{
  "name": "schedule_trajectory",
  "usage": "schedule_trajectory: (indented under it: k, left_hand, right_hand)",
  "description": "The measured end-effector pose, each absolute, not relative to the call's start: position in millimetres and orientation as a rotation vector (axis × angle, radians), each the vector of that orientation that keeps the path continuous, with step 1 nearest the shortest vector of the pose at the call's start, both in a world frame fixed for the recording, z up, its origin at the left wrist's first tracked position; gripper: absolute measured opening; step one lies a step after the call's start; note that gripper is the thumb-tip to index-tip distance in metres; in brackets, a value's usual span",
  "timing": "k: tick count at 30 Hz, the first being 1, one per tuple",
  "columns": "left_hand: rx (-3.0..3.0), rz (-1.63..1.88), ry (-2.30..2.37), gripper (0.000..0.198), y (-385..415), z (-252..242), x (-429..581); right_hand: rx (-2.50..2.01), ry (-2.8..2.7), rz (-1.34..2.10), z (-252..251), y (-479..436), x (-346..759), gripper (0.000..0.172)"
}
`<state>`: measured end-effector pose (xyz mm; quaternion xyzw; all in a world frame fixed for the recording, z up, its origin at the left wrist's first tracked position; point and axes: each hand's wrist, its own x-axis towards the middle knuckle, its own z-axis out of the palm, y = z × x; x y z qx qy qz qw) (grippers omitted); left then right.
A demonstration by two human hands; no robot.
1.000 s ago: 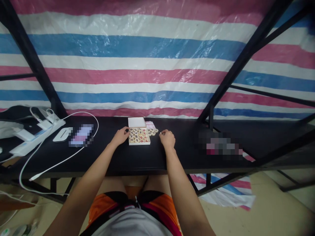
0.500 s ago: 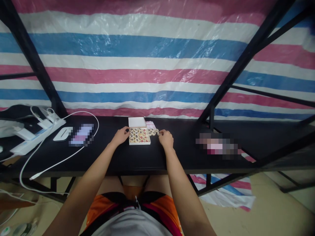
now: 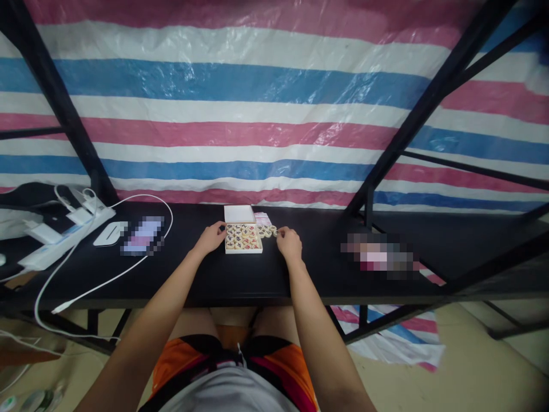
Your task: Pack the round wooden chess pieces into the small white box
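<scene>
A white box (image 3: 243, 250) of round Chinese chess pieces (image 3: 235, 236), marked in black and red, lies open on the black table. Its lid or flap (image 3: 239, 213) is spread out at the back. My left hand (image 3: 211, 238) has its fingers curled against the box's left side. To the right of the box, several loose chess pieces (image 3: 267, 232) form a short row. At the right end of that row, my right hand (image 3: 290, 242) pinches one chess piece between thumb and fingers, largely covered by them.
Behind the loose pieces lies some pinkish printed paper (image 3: 262, 218). A phone-like blurred item (image 3: 143, 234), a white device (image 3: 110, 233), a white cable (image 3: 103, 280) and a power strip (image 3: 68, 240) are on the left. Another blurred item (image 3: 380, 254) sits at right. Black frame bars slant up both sides.
</scene>
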<state>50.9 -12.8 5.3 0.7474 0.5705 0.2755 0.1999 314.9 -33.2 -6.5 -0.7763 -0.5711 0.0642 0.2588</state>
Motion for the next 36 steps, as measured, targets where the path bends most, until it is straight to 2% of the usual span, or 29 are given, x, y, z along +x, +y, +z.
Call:
schedule_trajectory:
  k: [16, 21, 25, 30, 36]
  left_hand:
    - [2.082, 0.783, 1.587, 0.034, -13.0, 5.0, 50.0]
    - [2.059, 0.783, 1.592, 0.033, -12.6, 3.7, 49.5]
    - [2.067, 0.792, 1.598, 0.033, -11.5, 1.8, 50.2]
    - [2.087, 0.812, 1.59, 0.032, -12.1, 1.8, 51.0]
    - [2.093, 0.817, 1.586, 0.033, -11.0, -0.3, 49.7]
  right_hand:
    - [-2.068, -1.555, 0.235, -2.0, -36.4, 311.7, 0.027]
    - [-2.015, -1.548, 0.138, -3.2, -36.8, 309.5, 0.025]
    - [-1.709, -1.68, -0.019, -1.2, -37.7, 294.6, 0.022]
    - [-1.183, -2.046, -0.014, 0.7, -46.0, 262.7, 0.019]
    - [-1.055, -2.263, -0.005, 1.1, -53.3, 250.0, 0.025]
